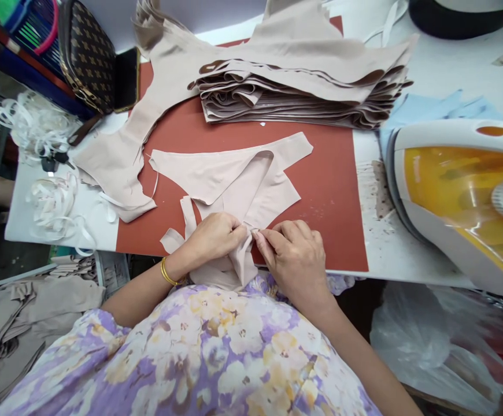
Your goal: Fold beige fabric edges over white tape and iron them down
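A beige fabric piece (234,179) lies partly spread on the reddish-brown mat (333,190), its lower end hanging over the table's front edge. My left hand (217,236), with a gold bangle at the wrist, pinches the fabric near that edge. Just to its right, my right hand (293,254) grips the same fabric between thumb and index finger. The fingertips of both hands are close together at a gathered spot. Behind them sits a thick stack of beige fabric layers (286,92), and another length of beige fabric (121,156) trails down the left side.
A yellow and white iron (463,196) stands at the right. Bundles of white straps (52,199), a brown patterned pouch (87,55) and a phone (126,80) are at the left. A crate with fabric pieces (47,312) is below left; plastic bags (433,341) are below right.
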Demonstrator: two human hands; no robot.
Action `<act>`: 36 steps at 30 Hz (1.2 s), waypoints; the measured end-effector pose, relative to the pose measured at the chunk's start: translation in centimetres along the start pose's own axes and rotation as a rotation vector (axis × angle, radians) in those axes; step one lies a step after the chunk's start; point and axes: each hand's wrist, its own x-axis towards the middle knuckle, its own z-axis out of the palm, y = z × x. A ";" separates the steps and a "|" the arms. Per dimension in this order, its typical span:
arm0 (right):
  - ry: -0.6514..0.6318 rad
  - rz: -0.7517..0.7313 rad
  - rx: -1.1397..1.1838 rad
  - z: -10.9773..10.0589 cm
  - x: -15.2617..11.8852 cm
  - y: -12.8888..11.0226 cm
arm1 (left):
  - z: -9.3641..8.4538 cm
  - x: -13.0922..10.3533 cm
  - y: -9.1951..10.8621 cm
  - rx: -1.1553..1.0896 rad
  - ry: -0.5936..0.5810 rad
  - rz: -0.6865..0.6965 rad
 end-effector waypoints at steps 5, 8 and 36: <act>-0.008 0.001 -0.005 -0.1 -0.1 -0.1 | -0.1 0.1 -0.2 -0.030 -0.003 0.003; -0.012 0.003 -0.013 -0.1 0.0 -0.1 | -0.2 0.1 -0.1 -0.038 -0.006 0.008; -0.006 -0.065 -0.182 0.6 1.2 -0.6 | 2.5 -1.0 -2.9 0.306 0.572 0.450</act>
